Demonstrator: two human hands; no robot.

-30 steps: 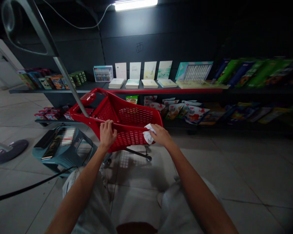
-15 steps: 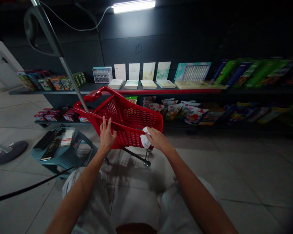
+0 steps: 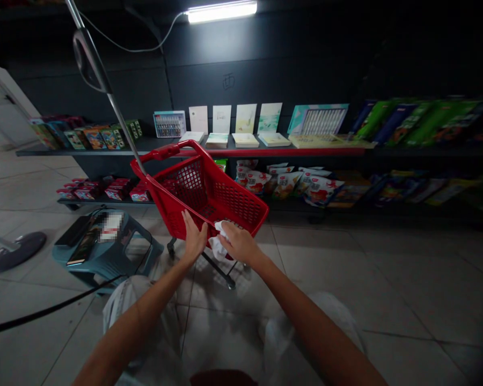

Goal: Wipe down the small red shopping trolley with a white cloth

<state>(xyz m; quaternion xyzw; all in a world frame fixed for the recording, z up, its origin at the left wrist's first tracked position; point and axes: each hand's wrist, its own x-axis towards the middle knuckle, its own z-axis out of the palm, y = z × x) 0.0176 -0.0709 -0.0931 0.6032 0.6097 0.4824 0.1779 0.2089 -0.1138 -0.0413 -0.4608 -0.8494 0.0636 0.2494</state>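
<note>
In the head view, a person's open left hand [image 3: 194, 239] steadies the near rim of a tilted red basket [image 3: 197, 185] on its wheeled frame [image 3: 219, 272], while the closed right hand [image 3: 239, 244] grips a white cloth [image 3: 218, 247] against the rim.

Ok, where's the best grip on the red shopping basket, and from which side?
Probably the near top rim of the red wheeled shopping basket, from above on the person's side: it's a continuous lip, the basket tilts toward them, and the left hand sits at that edge.
</note>
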